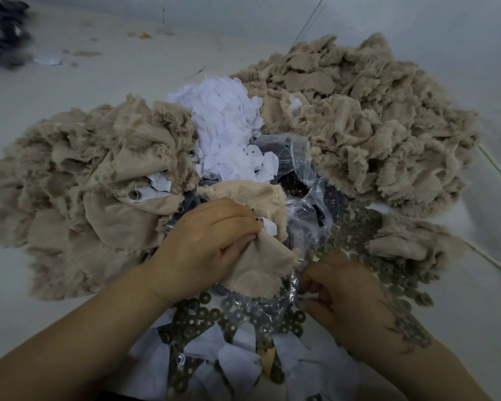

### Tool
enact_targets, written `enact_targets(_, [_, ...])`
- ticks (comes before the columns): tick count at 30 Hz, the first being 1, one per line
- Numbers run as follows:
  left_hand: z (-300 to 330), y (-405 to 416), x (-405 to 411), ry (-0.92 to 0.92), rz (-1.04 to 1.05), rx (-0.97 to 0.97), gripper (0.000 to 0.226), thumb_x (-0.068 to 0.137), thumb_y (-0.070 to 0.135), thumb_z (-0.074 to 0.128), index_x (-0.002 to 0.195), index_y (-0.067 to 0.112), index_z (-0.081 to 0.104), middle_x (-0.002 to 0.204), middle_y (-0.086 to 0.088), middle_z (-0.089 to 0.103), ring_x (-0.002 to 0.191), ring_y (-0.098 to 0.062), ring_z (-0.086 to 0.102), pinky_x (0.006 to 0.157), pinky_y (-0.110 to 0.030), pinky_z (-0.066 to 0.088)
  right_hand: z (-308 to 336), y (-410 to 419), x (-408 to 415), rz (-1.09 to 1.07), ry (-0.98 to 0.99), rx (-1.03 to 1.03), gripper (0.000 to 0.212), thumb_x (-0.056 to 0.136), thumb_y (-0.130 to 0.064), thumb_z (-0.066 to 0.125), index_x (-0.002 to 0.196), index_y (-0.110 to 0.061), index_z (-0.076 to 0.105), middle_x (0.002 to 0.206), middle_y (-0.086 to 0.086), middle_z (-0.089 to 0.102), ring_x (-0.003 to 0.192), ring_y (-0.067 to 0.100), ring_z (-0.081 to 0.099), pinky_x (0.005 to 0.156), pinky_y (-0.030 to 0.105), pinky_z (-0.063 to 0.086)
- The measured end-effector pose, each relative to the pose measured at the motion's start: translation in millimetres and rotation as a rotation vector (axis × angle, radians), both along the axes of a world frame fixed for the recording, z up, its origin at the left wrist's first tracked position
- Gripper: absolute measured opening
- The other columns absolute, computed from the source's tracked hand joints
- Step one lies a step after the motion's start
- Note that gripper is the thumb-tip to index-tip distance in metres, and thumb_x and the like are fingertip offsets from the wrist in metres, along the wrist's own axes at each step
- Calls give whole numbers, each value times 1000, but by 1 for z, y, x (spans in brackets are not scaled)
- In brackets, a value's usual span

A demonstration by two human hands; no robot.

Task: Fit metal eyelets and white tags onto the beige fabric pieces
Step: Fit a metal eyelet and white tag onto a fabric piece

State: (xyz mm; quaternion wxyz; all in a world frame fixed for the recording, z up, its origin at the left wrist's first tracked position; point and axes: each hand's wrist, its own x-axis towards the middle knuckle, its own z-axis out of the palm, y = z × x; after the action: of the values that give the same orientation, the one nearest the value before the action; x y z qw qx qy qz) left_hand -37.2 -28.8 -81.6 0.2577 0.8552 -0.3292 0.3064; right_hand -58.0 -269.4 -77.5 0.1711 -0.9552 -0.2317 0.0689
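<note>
Fabric piece point(258, 256) bunched in the left hand point(206, 244), fingers curled round it, white tag point(269, 227) at its fingertips; right hand point(347, 302) just beside, to the right, pinching something small (an eyelet, probably; too small to tell) above the loose eyelets point(229, 316).

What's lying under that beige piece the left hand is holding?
Under the beige piece held by the left hand: crumpled clear plastic and round metal eyelets. Whatever lies directly beneath the cloth is hidden.
</note>
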Motion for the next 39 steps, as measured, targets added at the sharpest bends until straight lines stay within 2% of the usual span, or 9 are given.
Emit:
enact_targets(5, [0,0,-2,4,-2,0,14,88,4,69,96,-5,75,97,-15,72,89,-27,70,85,-36,55,-4,5,-1,36,44,-42,17,82,-35,75,96,-31,66,89,-16,46,76,-1,43,64,3,30])
enact_targets(9, [-1,2,-3,5,6,-2,13,87,4,70,95,-4,75,97,-14,73,88,-26,70,86,-33,54,-1,5,-4,13,51,-55,13,82,-28,74,90,-29,65,85,-15,51,76,3,49,63,7,31])
enact_targets(12, [-2,2,-3,7,7,-8,13,87,4,70,96,-4,75,97,-13,73,88,-25,69,85,-33,54,3,5,-7,18,91,-40,23,76,-33,79,84,-31,58,82,-16,52,71,0,51,63,8,37])
enact_targets(18, [-3,2,-2,5,3,-11,13,88,4,69,96,-4,75,97,-14,72,89,-26,69,85,-34,55,4,10,-3,7,84,-148,19,88,-33,68,106,-26,64,98,-10,57,87,5,50,72,14,35])
enact_targets(23, [-5,2,-4,5,1,-14,14,88,5,70,97,-4,75,98,-14,73,89,-26,70,84,-35,55,2,15,-10,-26,38,-194,24,98,-34,52,121,-29,54,115,-7,59,105,11,57,83,22,41])
enact_targets(27, [-5,3,-4,9,-4,-20,14,88,5,69,97,-4,75,98,-14,72,89,-26,69,85,-34,55,0,12,-16,-77,3,-166,13,97,-34,52,108,-29,55,101,-9,54,96,11,56,77,23,42])
enact_targets(31, [-6,4,-5,25,5,-11,13,89,5,70,98,-3,75,99,-13,72,90,-26,69,86,-34,55,1,7,-21,-42,35,-106,11,87,-37,68,93,-34,60,89,-16,46,81,4,49,63,12,32])
enact_targets(36, [-5,3,-7,36,9,-7,15,89,7,68,99,-3,75,99,-13,72,91,-25,69,87,-33,54,-4,11,-21,-92,13,-25,16,81,-36,74,90,-31,61,85,-15,48,76,6,51,69,22,44])
enact_targets(39, [-5,3,-8,41,9,-6,16,90,8,66,99,-3,75,99,-12,73,90,-24,69,88,-30,53,-5,13,-20,-99,16,-16,13,81,-31,75,89,-28,65,86,-11,52,77,9,54,70,24,45])
